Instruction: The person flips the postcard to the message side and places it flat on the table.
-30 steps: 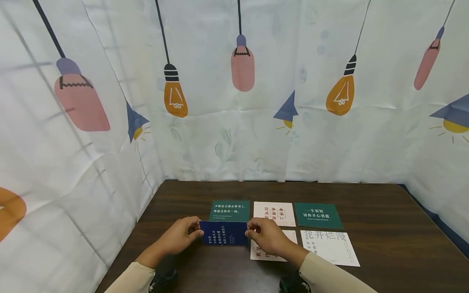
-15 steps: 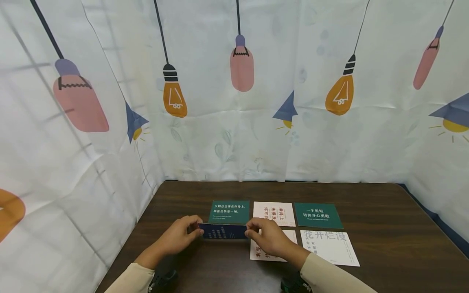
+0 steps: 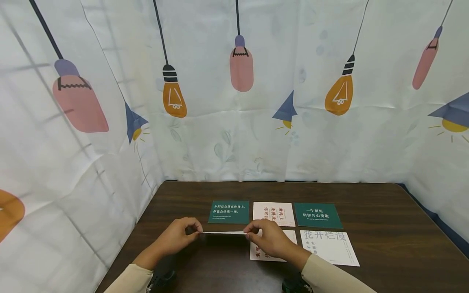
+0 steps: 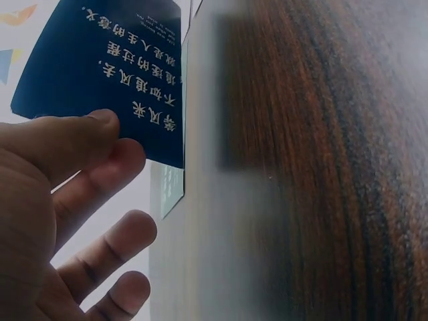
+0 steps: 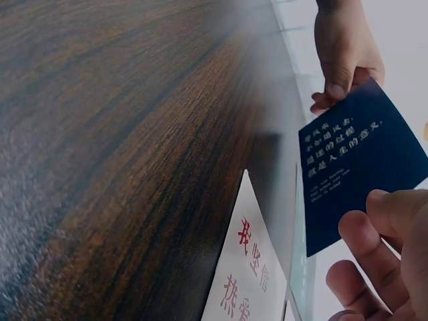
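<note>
A dark blue card (image 4: 67,70) with white printed characters is stretched between both hands above the table. In the head view only its thin pale edge (image 3: 223,232) shows, nearly level. My left hand (image 3: 178,238) pinches the card's left end between thumb and index finger, the other fingers loosely bent. At the opposite end, my right hand (image 3: 270,241) pinches the card the same way, overlapping a white card with red characters (image 3: 264,254) below it. In the right wrist view, the blue card's printed face (image 5: 361,150) tilts toward the camera.
Two green cards (image 3: 230,212), (image 3: 318,215) and a white card with red characters (image 3: 274,214) form the back row. A white card with grey characters (image 3: 329,248) lies front right. The dark wooden table (image 3: 395,228) meets a lamp-patterned curtain (image 3: 234,142).
The blue card has tipped from showing its printed face to lying nearly edge-on in the head view. More of the left green card behind shows. Both hands stay in almost the same place.
</note>
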Demonstrator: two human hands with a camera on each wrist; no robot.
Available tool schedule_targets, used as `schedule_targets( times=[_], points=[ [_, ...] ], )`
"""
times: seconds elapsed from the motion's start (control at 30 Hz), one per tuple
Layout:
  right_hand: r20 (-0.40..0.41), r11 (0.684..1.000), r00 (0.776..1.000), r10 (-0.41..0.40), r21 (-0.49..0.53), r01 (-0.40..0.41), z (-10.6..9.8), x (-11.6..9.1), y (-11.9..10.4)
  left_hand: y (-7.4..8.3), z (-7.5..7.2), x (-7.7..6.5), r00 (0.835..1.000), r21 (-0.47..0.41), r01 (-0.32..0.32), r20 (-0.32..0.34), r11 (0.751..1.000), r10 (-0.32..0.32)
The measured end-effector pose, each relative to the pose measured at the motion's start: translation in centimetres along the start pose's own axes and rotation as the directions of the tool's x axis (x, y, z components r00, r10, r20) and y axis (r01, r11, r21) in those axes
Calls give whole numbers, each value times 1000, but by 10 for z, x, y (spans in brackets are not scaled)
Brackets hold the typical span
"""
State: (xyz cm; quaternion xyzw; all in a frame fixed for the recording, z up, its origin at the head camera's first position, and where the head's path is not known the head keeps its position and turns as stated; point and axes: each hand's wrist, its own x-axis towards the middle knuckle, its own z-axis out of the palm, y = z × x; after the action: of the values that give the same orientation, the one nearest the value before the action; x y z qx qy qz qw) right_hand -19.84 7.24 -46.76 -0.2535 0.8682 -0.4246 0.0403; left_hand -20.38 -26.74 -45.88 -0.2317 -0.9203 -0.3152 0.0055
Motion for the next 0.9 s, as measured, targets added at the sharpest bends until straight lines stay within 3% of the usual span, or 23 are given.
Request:
schedule_targets(
  times=[0.2,0.5,0.9],
  points=[
    [9,1000,1000,15,5,-15,0,-1,0,0,0,-2,1000,-18,14,-19,1000,-15],
    [31,999,1000,4,41,-5,-1,-2,0,1,-1,-4,999,-5,53,6,999,-53],
    [31,999,999,4,-42,-3,8,1,0,1,2,-7,998,-51,56,35,997,-54]
  ],
)
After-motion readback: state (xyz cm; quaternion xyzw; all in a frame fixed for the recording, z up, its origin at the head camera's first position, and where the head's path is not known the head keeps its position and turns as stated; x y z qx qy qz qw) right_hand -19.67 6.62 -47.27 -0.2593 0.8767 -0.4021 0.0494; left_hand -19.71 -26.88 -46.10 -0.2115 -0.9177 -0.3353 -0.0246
